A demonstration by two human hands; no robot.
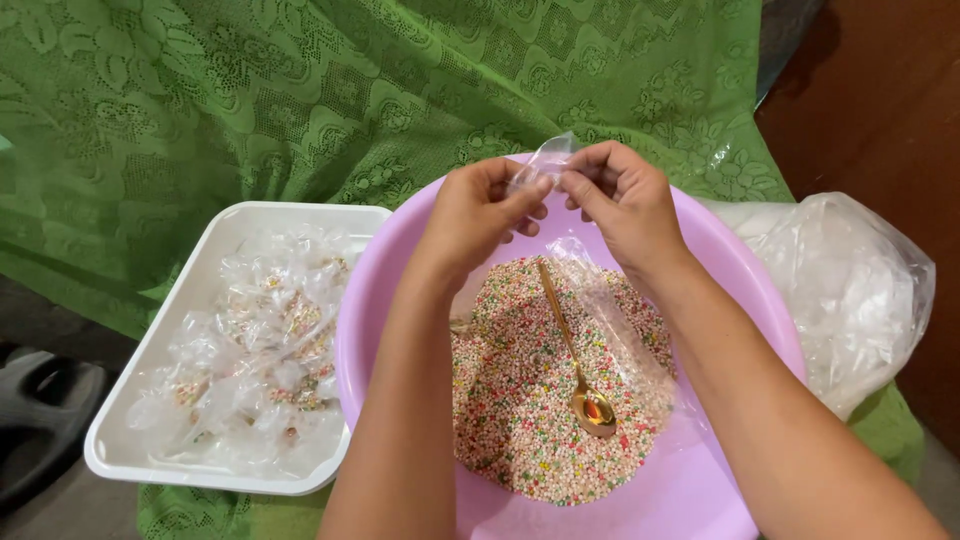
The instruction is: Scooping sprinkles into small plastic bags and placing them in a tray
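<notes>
My left hand (478, 213) and my right hand (622, 200) meet above the far rim of a pink plastic basin (720, 490). Both pinch the top of a small clear plastic bag (548, 158) between thumbs and fingers. The bag's lower part hangs down into the basin beside my right wrist. Inside the basin lies a heap of tiny multicoloured beads (520, 400). A gold spoon (578, 365) rests on the heap, bowl toward me.
A white rectangular tray (120, 440) at the left holds several small clear bags filled with the same beads. A bundle of clear plastic bags (850, 290) lies at the right. A green lace cloth (300, 100) covers the surface. A dark sandal (40, 400) sits at the far left.
</notes>
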